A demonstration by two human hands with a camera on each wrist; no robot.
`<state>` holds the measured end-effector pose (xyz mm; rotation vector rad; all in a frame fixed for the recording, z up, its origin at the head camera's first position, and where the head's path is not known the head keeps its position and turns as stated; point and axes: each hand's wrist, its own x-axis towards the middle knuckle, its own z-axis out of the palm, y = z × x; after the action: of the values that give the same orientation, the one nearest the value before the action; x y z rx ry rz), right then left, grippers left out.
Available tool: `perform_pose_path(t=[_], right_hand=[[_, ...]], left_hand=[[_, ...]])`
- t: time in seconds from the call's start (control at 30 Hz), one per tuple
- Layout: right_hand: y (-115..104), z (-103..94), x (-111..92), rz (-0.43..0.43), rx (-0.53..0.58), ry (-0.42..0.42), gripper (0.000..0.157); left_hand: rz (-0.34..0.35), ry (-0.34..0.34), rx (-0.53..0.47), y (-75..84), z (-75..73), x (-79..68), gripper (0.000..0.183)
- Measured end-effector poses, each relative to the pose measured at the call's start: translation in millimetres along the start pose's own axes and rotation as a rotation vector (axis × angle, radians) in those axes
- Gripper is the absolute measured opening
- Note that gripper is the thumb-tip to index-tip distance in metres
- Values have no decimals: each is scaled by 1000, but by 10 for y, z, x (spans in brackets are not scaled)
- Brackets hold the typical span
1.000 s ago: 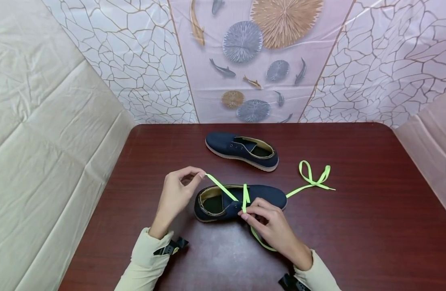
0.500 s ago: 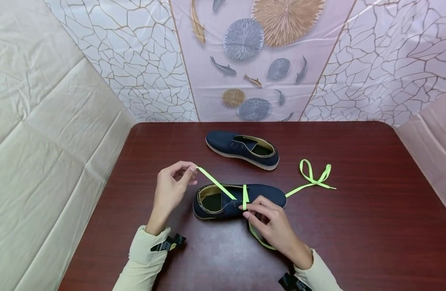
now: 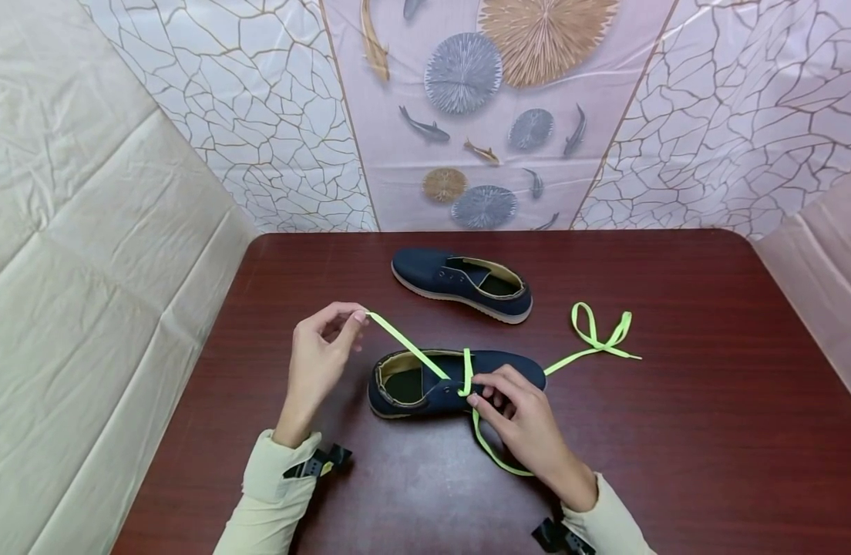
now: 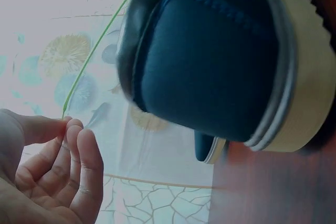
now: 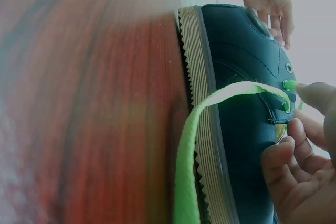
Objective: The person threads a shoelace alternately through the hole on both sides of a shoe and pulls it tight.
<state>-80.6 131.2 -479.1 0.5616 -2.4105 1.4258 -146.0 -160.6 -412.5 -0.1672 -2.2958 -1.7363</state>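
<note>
A flat neon yellow-green shoelace threads the eyelets of a navy-blue low shoe with a pale ridged sole, sitting upright on a glossy reddish-brown bench, toe pointing right. The person's left hand pinches one lace end between thumb and fingertips, holding it taut above the heel. The right hand, fingers bent, is at the lacing; whether it grips the lace cannot be told. A loose stretch of lace curves down the shoe's near side. Beyond the toe lies a looped neon yellow-green cord. Behind stands a matching navy shoe, toe left. Cream sleeves cover the forearms; a pale fish-patterned cloth hangs at the back.
</note>
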Motion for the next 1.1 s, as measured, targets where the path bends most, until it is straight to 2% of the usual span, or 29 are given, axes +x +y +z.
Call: perform_pose_path(t=[0.2,0.47,0.67,0.83,1.0,1.1], right_hand=[[9,-8,-3,-4,-22,-11,17],[13,-10,5,-3,-20,-16,17],[15,-32,13,13,-16,-9,19],[6,-48,11,33,-9,-9,18],[5,-55,15,22,-17,7,18],[10,-59,23,18,-21,19,18]], left_hand=[[16,35,64,11,-63,29,13],[-69,-69,184,-153,-62,56,10],[-91,-124,295,-270,-57,106,10],[-134,-232,373,-364,-39,162,14],[-191,-376,383,-435,-11,193,16],[-214,-436,398,-473,5,199,16]])
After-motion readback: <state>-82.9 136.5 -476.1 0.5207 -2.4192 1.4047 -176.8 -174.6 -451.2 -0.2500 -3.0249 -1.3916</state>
